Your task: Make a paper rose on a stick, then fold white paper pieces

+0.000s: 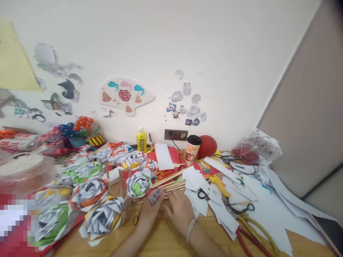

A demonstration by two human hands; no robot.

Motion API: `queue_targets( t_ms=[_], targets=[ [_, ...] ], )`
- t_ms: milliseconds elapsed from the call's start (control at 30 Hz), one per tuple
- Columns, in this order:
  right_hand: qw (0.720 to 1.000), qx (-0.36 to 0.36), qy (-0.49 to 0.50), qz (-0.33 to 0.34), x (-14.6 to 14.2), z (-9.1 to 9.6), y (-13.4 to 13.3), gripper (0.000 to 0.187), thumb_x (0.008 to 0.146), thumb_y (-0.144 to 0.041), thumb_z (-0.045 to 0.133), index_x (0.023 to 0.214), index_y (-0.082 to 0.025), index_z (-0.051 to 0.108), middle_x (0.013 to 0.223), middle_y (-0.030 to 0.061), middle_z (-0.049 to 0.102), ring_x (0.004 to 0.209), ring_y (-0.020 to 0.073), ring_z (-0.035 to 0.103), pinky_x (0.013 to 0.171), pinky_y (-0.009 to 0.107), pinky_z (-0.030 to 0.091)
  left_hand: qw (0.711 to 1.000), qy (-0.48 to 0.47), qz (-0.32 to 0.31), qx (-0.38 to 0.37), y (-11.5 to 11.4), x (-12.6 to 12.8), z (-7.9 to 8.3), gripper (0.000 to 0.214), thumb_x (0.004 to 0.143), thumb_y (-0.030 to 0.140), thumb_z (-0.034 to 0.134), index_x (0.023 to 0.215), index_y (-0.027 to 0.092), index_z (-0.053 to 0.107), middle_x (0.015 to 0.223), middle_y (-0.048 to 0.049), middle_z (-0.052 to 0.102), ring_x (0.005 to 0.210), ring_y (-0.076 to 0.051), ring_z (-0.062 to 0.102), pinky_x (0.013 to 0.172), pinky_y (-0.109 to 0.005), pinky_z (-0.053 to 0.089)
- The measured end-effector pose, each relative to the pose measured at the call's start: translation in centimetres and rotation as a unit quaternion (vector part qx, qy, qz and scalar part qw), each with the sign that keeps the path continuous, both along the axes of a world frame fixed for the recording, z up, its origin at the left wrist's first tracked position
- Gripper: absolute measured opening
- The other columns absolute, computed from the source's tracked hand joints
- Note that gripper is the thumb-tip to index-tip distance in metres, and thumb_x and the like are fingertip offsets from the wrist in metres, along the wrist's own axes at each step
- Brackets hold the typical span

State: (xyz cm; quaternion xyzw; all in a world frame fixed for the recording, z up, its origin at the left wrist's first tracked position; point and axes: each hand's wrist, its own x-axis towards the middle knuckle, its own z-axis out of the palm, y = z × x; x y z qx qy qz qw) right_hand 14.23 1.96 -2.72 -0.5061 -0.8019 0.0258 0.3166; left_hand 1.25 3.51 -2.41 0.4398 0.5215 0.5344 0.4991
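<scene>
My left hand (pixel 149 211) rests on the wooden table (pixel 166 239), fingers pinched on a small folded grey paper piece (pixel 155 196). My right hand (pixel 180 210), with a silver bracelet at the wrist, lies beside it with fingers curled over the table, touching the left hand; what it holds, if anything, is hidden. Thin wooden sticks (pixel 171 183) lie just beyond both hands. Folded paper flowers (pixel 138 184) on sticks stand right by the left hand.
More paper flowers (pixel 88 191) crowd the left. White paper cut-outs (pixel 222 210), a yellow glue gun (pixel 219 185), black cords and scissors with red-yellow handles (pixel 252 232) lie at right. A yellow bottle (pixel 141 140), paper cup (pixel 193 148) and red ball (pixel 207 145) stand by the wall.
</scene>
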Motion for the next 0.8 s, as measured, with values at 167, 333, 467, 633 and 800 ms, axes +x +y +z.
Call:
queue_targets(
  t_ms=[167, 333, 467, 633, 800],
  targets=[
    [0.985, -0.019, 0.16, -0.066, 2.2, 0.6, 1.5, 0.024, 0.083, -0.019, 0.043, 0.059, -0.019, 0.047, 0.066, 0.003, 0.051, 0.068, 0.018, 0.046, 0.065, 0.03, 0.037, 0.995, 0.092, 0.012, 0.03, 0.8, -0.5, -0.4, 0.034, 0.06, 0.046, 0.068, 0.078, 0.018, 0.065, 0.082, -0.0066, 0.071, 0.087, -0.029, 0.063, 0.081, -0.036, 0.047],
    [0.967, -0.049, 0.242, -0.053, 4.7, 1.6, 2.3, 0.031, 0.088, -0.03, 0.035, 0.059, -0.02, 0.039, 0.062, -0.0013, 0.043, 0.061, 0.0147, 0.043, 0.058, 0.026, 0.037, 0.918, 0.367, 0.002, 0.15, 2.1, -2.5, -0.7, 0.031, 0.075, 0.034, 0.051, 0.098, 0.016, 0.061, 0.099, -0.0131, 0.066, 0.097, -0.032, 0.058, 0.087, -0.044, 0.042],
    [0.953, -0.095, 0.287, -0.003, 6.2, 2.0, 1.4, 0.032, 0.091, -0.036, 0.031, 0.069, -0.019, 0.047, 0.057, -0.0033, 0.043, 0.056, 0.013, 0.045, 0.053, 0.023, 0.04, 0.822, 0.519, 0.049, 0.227, 2.9, -3.4, -1.5, 0.048, 0.071, 0.027, 0.054, 0.117, 0.014, 0.051, 0.119, -0.0172, 0.056, 0.117, -0.036, 0.045, 0.095, -0.049, 0.035],
    [0.942, -0.121, 0.305, 0.072, 6.1, 2.2, -0.8, 0.029, 0.089, -0.038, 0.04, 0.074, -0.018, 0.056, 0.066, -0.0004, 0.053, 0.064, 0.0141, 0.052, 0.062, 0.024, 0.043, 0.738, 0.581, 0.057, 0.338, 2.2, -2.2, -1.8, 0.05, 0.075, 0.037, 0.057, 0.119, 0.017, 0.05, 0.124, -0.0166, 0.052, 0.122, -0.035, 0.039, 0.095, -0.05, 0.036],
    [0.96, -0.095, 0.251, 0.085, 4.7, 1.5, -1.9, 0.026, 0.09, -0.03, 0.039, 0.081, -0.02, 0.061, 0.072, 0.0014, 0.058, 0.07, 0.0154, 0.055, 0.067, 0.026, 0.043, 0.702, 0.528, 0.021, 0.478, -0.1, -0.6, -0.1, 0.021, 0.086, 0.017, 0.044, 0.097, 0.021, 0.061, 0.103, -0.0098, 0.061, 0.107, -0.026, 0.051, 0.091, -0.047, 0.039]
  ],
)
